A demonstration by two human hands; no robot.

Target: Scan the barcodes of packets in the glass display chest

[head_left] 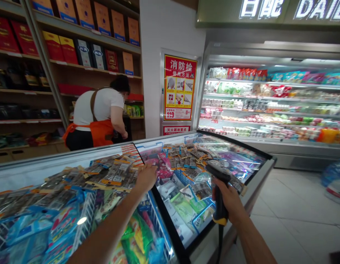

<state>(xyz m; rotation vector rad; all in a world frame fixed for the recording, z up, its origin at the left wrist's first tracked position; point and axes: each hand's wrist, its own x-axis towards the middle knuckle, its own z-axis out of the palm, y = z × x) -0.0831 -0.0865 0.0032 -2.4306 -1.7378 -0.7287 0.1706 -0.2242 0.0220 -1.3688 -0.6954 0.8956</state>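
Observation:
My right hand (pixel 230 201) is wrapped around the grip of a black and yellow barcode scanner (pixel 220 205), its head turned toward the freezer and its cable hanging down. My left hand (pixel 146 178) is stretched forward over the chest freezer, fingers curled at the black frame of the sliding glass lid (pixel 168 216). Just past those fingers are pink packets (pixel 163 163). Brown snack packets (pixel 186 156) lie spread on both sides of the frame. Under the right part of the glass are green and white bags (pixel 186 201). A small brown packet (pixel 237 185) shows behind the scanner.
Blue bags (pixel 60 227) and white wire baskets (pixel 86 216) fill the freezer's left part. Beyond it, a person in an orange apron (pixel 101 132) bends by the shelves (pixel 95 69). A lit refrigerated display (pixel 269 99) stands back right, above tiled floor (pixel 293 209).

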